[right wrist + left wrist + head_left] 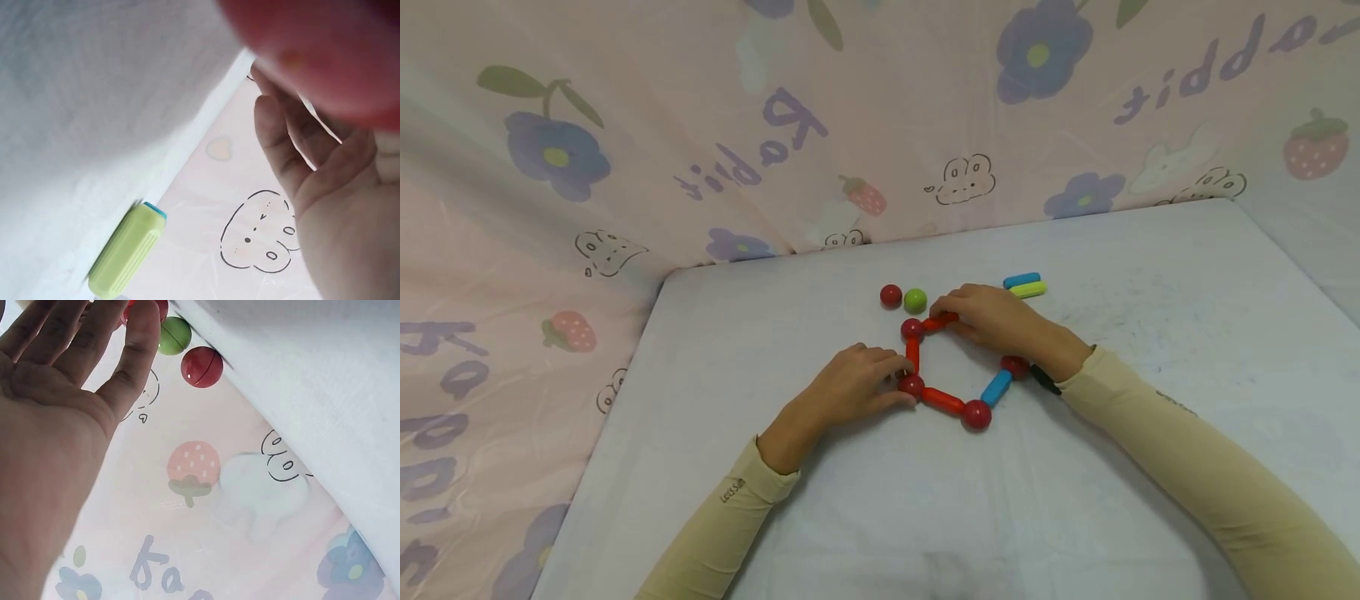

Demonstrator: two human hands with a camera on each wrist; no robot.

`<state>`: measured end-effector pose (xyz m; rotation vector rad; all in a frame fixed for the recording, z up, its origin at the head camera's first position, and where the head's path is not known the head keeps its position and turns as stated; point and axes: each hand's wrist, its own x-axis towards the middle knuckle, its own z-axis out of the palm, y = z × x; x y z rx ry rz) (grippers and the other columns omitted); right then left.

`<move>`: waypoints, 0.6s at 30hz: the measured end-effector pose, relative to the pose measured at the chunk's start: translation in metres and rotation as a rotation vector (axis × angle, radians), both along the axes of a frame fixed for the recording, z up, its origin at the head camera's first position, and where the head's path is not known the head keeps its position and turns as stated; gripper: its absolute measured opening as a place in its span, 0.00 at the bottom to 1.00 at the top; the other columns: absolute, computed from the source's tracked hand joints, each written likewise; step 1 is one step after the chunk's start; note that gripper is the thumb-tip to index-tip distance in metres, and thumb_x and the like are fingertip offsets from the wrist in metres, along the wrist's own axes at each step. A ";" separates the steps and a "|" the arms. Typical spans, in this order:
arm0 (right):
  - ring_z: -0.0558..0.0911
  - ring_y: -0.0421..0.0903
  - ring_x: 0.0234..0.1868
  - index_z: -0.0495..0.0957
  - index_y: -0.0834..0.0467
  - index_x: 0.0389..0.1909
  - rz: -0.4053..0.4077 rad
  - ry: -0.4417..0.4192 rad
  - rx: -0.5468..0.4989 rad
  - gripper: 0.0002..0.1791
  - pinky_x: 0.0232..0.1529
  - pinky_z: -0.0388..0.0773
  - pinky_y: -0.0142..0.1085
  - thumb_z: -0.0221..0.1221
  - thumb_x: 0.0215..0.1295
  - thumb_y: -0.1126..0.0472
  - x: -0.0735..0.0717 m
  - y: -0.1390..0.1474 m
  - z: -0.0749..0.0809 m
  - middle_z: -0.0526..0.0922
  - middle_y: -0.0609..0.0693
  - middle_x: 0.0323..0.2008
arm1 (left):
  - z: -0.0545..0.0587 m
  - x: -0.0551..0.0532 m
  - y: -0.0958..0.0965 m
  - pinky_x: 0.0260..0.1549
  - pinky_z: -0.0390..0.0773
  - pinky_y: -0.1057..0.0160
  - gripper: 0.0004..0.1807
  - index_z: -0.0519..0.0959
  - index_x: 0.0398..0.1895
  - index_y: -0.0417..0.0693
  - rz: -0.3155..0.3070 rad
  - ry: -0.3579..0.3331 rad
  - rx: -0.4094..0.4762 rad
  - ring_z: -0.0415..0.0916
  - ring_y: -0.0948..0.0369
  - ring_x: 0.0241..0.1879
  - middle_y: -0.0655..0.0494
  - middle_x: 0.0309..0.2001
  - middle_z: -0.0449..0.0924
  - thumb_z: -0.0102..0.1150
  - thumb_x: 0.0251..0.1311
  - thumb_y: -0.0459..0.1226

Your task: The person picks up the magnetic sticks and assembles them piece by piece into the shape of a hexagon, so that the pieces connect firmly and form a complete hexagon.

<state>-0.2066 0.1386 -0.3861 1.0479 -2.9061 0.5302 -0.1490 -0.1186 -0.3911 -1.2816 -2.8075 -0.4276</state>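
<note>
On the white table lies a partly joined ring of red balls and sticks. My left hand (pixel 859 387) pinches the red ball at the ring's left corner (pixel 913 387) between thumb and fingers. From that ball a red stick (pixel 913 355) leads up to another red ball (pixel 912 330), and a second red stick (pixel 943 401) leads to the near red ball (pixel 977 415). A blue stick (pixel 997 388) joins the near ball to one (pixel 1015 367) beside my right wrist. My right hand (pixel 992 318) pinches the far red stick (pixel 937 322), whose right end its fingers hide.
Beyond the ring sit a loose red ball (pixel 891 296) and a green ball (pixel 915 300). Past my right hand lie a blue stick (pixel 1022 280) and a yellow-green stick (pixel 1028 289). A patterned pink curtain (pixel 895 125) hangs along the table's far edge.
</note>
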 end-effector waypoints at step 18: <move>0.82 0.50 0.57 0.80 0.52 0.55 -0.002 -0.043 0.011 0.18 0.60 0.79 0.46 0.63 0.66 0.65 -0.002 -0.001 -0.005 0.85 0.49 0.51 | 0.004 -0.030 0.000 0.45 0.82 0.58 0.17 0.80 0.54 0.51 0.091 0.245 -0.144 0.83 0.58 0.45 0.57 0.46 0.86 0.59 0.68 0.48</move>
